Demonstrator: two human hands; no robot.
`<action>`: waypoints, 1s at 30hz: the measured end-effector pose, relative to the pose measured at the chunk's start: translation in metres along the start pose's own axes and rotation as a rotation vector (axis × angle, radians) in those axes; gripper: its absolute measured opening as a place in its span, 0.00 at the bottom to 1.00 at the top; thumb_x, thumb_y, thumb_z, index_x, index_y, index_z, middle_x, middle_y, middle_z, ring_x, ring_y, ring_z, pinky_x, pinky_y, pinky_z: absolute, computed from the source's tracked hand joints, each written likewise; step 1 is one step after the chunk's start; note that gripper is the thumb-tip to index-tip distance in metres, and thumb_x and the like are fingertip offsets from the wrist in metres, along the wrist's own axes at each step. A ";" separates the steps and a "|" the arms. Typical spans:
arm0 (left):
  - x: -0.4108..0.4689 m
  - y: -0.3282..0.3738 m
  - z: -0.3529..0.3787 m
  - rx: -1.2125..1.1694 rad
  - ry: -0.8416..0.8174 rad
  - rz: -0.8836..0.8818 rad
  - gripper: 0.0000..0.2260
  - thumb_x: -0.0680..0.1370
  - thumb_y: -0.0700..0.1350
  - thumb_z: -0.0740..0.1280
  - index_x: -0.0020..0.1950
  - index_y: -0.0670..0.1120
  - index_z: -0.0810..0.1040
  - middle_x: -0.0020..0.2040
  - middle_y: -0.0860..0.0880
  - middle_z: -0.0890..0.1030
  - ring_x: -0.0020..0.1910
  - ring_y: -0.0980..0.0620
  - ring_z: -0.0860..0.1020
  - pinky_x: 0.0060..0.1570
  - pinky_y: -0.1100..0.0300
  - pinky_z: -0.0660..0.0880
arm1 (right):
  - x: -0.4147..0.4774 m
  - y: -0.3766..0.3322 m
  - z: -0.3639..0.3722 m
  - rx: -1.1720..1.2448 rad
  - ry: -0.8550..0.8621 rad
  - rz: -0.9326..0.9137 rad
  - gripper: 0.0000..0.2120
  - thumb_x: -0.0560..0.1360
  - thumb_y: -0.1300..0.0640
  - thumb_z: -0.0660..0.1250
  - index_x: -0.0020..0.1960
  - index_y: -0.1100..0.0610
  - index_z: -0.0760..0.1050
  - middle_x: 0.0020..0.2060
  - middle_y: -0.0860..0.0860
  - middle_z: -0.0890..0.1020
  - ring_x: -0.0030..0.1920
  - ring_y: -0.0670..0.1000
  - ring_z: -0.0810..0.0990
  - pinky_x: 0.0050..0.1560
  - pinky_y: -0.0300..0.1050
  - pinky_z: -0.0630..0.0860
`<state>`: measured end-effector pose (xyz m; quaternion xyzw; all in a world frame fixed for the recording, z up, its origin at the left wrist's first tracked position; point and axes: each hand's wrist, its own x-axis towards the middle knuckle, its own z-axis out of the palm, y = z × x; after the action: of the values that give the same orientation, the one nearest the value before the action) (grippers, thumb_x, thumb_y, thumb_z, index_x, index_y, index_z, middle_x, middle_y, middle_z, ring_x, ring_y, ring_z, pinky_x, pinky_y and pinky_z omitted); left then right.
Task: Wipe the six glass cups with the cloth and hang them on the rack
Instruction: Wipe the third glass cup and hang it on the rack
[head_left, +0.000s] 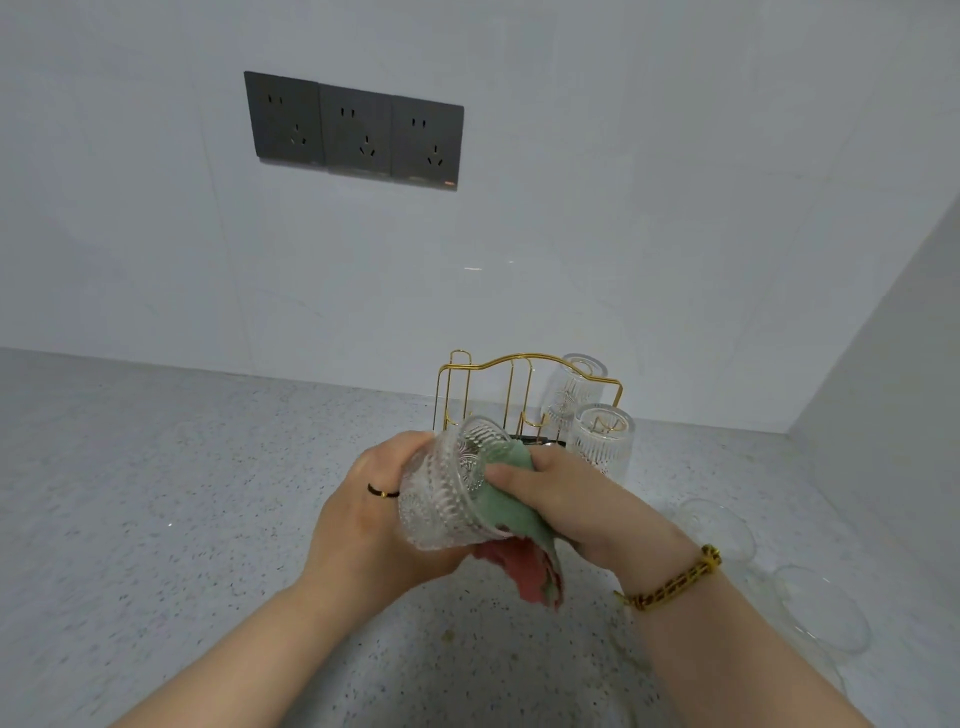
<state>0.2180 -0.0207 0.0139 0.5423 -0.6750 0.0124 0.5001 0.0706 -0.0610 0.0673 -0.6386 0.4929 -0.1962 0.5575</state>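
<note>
My left hand (363, 512) grips a patterned glass cup (444, 493), tilted with its base toward the rack. My right hand (566, 499) presses a green and pink cloth (506, 530) against the cup's side. Behind my hands stands a gold wire rack (488, 387). Two ribbed glass cups hang upside down on its right side, one at the back (571, 389) and one in front (602, 436). Two more clear glass cups (719, 525) (815, 610) stand on the counter to the right of my right wrist.
The speckled grey counter (182, 493) stretches out to the left. A white tiled wall with three dark sockets (356, 130) rises behind the rack. A side wall (883, 389) closes in on the right.
</note>
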 end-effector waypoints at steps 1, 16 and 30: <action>-0.002 -0.004 0.003 0.039 0.010 0.052 0.33 0.56 0.62 0.65 0.57 0.50 0.67 0.48 0.63 0.72 0.51 0.54 0.70 0.44 0.64 0.72 | 0.002 0.000 -0.002 -0.139 0.052 -0.041 0.08 0.76 0.56 0.61 0.40 0.55 0.75 0.39 0.52 0.81 0.43 0.51 0.79 0.51 0.46 0.77; 0.000 -0.015 0.006 0.013 -0.138 0.029 0.34 0.55 0.62 0.67 0.59 0.58 0.65 0.51 0.66 0.73 0.52 0.60 0.70 0.46 0.73 0.66 | 0.004 -0.002 0.005 -0.498 0.370 -0.288 0.12 0.76 0.52 0.60 0.37 0.57 0.72 0.36 0.51 0.76 0.40 0.50 0.74 0.39 0.37 0.71; 0.002 0.002 -0.008 -0.086 -0.371 -0.120 0.28 0.59 0.49 0.77 0.50 0.66 0.66 0.38 0.65 0.74 0.43 0.71 0.73 0.37 0.79 0.68 | 0.001 -0.013 0.002 -0.839 0.293 -0.497 0.11 0.75 0.50 0.61 0.38 0.55 0.70 0.31 0.48 0.71 0.34 0.49 0.70 0.34 0.39 0.66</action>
<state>0.2223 -0.0170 0.0201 0.5526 -0.7220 -0.1462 0.3897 0.0786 -0.0623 0.0784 -0.8713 0.4353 -0.1955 0.1145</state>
